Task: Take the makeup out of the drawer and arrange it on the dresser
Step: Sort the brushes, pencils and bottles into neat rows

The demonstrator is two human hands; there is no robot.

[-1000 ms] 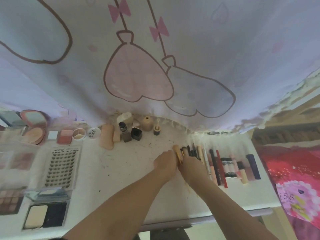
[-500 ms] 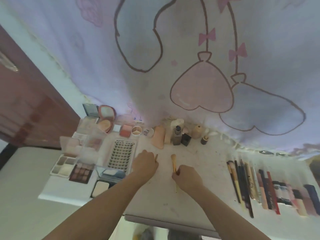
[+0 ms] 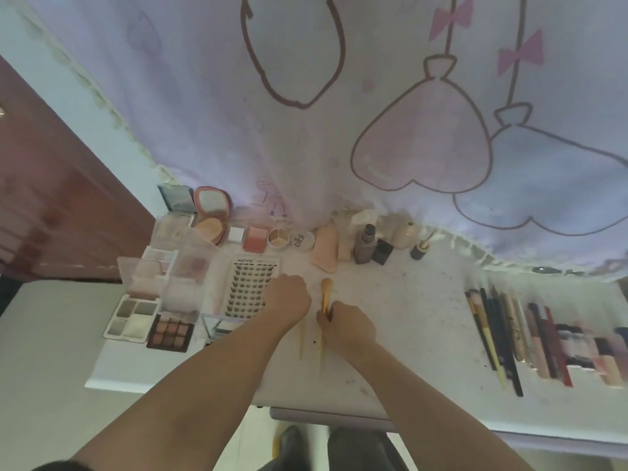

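Each hand, left (image 3: 289, 297) and right (image 3: 346, 322), pinched a brush (image 3: 326, 294) (handles toward her), probably to lay them parallel.

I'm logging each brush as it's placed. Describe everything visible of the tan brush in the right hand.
The tan makeup brush has a rounded, beige bristle head pointing away from the person and a pale, wood-coloured handle that tapers to a thin tip near the dresser's front. It lies lengthwise, low over the white top; contact with the surface is unclear. The right hand grips its middle, hiding that part. A similar thin handle shows beside it under the left hand.
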